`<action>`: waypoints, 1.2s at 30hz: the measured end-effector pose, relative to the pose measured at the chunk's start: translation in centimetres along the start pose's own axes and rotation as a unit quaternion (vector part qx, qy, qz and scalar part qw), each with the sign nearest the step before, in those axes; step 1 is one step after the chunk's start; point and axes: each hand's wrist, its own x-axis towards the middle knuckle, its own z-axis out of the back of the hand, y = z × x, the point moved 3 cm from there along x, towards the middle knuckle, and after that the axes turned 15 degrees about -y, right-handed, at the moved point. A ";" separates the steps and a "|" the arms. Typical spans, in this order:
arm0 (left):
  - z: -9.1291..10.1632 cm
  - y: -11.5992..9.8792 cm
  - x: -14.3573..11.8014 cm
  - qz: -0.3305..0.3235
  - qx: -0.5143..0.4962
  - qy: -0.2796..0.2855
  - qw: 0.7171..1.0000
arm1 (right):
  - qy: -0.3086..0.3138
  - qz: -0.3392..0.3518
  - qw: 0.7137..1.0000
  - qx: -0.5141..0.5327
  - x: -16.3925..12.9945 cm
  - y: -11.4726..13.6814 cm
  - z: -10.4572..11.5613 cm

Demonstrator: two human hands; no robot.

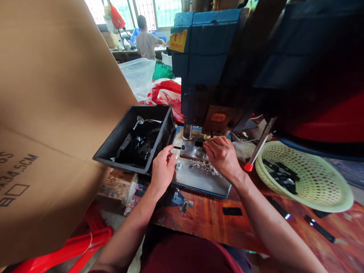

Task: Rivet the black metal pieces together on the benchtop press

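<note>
A blue press machine stands over a metal die block on a steel base plate. My right hand rests on the die, its fingertips pinched at a small part under the press head. My left hand sits at the die's left edge, fingers curled on a small shiny piece beside the black plastic bin of dark flat parts. A heap of small silver pieces lies on the plate between my hands.
A pale green perforated basket with a few black strips sits at right, next to the red-tipped press lever. A large cardboard box fills the left. Black strips lie on the wooden bench. A person works far back.
</note>
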 end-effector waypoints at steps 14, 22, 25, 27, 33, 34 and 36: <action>-0.9 -2.1 -0.3 0.291 -0.282 0.071 0.911 | 0.104 0.081 0.986 -0.106 0.3 1.3 1.2; -1.2 -2.4 -0.2 0.321 -0.309 0.077 0.892 | 0.126 0.063 0.983 -0.120 0.4 1.3 1.1; -1.3 -2.4 -0.1 0.315 -0.309 0.082 0.894 | 0.117 0.058 0.984 -0.122 0.3 1.3 1.1; -1.3 -2.4 -0.1 0.314 -0.306 0.082 0.895 | 0.118 0.063 0.983 -0.125 0.3 1.4 1.2; -1.5 -2.5 -0.2 0.314 -0.299 0.081 0.898 | 0.112 0.050 0.985 -0.121 0.2 1.3 1.2; -1.5 -2.5 -0.2 0.313 -0.297 0.082 0.898 | 0.113 0.048 0.985 -0.121 0.2 1.3 1.2; -1.5 -2.4 -0.2 0.312 -0.294 0.084 0.900 | 0.120 0.047 0.984 -0.123 0.3 1.3 1.1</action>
